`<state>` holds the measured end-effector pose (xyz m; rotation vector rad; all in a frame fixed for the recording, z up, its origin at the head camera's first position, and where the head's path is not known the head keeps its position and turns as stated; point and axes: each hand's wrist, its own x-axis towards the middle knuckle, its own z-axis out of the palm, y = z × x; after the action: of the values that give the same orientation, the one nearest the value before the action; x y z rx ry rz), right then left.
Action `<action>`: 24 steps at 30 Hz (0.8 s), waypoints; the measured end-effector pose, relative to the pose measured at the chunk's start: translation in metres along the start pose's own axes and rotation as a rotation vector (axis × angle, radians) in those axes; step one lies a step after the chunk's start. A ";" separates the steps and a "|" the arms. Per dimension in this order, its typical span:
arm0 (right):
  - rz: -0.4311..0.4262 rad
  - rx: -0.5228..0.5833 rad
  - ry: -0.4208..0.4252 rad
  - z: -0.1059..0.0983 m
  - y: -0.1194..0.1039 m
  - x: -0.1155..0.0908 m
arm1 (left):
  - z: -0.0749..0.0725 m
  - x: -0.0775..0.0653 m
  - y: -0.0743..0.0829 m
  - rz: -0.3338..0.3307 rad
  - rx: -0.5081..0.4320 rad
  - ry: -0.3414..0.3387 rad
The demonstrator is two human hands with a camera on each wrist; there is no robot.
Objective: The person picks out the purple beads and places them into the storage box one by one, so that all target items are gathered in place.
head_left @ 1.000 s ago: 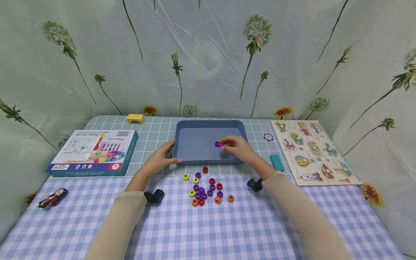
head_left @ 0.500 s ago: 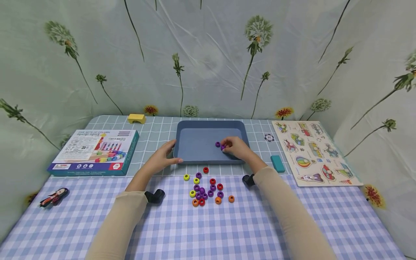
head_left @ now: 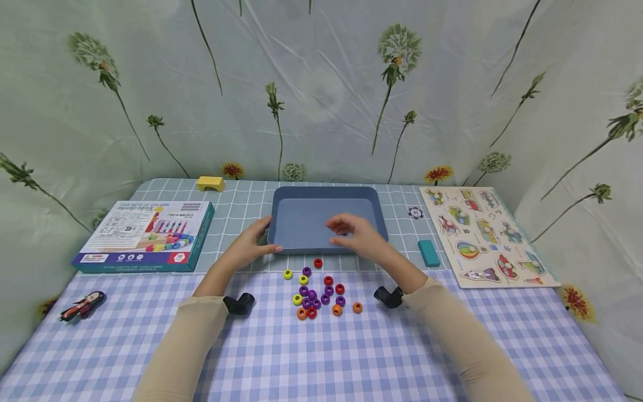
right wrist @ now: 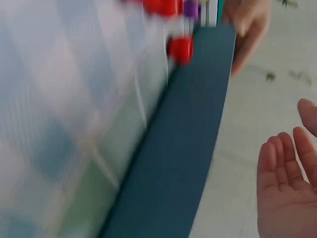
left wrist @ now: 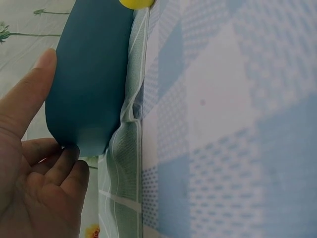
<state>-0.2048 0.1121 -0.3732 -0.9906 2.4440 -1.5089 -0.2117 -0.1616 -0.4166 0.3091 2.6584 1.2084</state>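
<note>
My left hand (head_left: 245, 249) holds the near left corner of a shallow blue-grey tray (head_left: 301, 215). In the left wrist view its thumb (left wrist: 42, 74) lies along the tray wall (left wrist: 89, 79), and the other fingers bend against the end. Over the right part of the tray hovers my right hand (head_left: 360, 239), its fingers apart with nothing between them. The right wrist view shows its fingers (right wrist: 280, 158) above the rim. The purple beads seen in the tray earlier are hidden behind this hand. Several purple beads (head_left: 312, 294), red beads (head_left: 329, 280), yellow beads (head_left: 288, 274) and orange beads (head_left: 357, 307) lie loose before the tray.
A boxed bead set (head_left: 145, 234) lies at left, with a yellow arch block (head_left: 210, 183) behind it and a small figure (head_left: 84, 305) in front. To the right are a teal block (head_left: 428, 253) and a wooden puzzle board (head_left: 484, 237). A floral curtain hangs behind.
My right hand has let go of a purple bead in the tray beside another one. It has since lifted, opened its fingers and shifted slightly left and nearer. The left hand stays put.
</note>
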 end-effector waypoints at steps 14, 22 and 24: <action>0.071 -0.074 -0.260 0.054 0.000 -0.009 | 0.000 0.000 -0.001 0.007 -0.011 -0.011; 0.051 -0.278 -0.324 0.061 0.008 -0.002 | 0.000 0.000 -0.002 0.005 -0.015 -0.011; 0.037 -0.319 -0.332 0.061 0.007 0.000 | -0.001 -0.001 -0.001 0.006 -0.013 -0.011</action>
<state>-0.1829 0.0677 -0.4099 -1.1326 2.4792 -0.8703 -0.2114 -0.1629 -0.4167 0.3211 2.6410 1.2222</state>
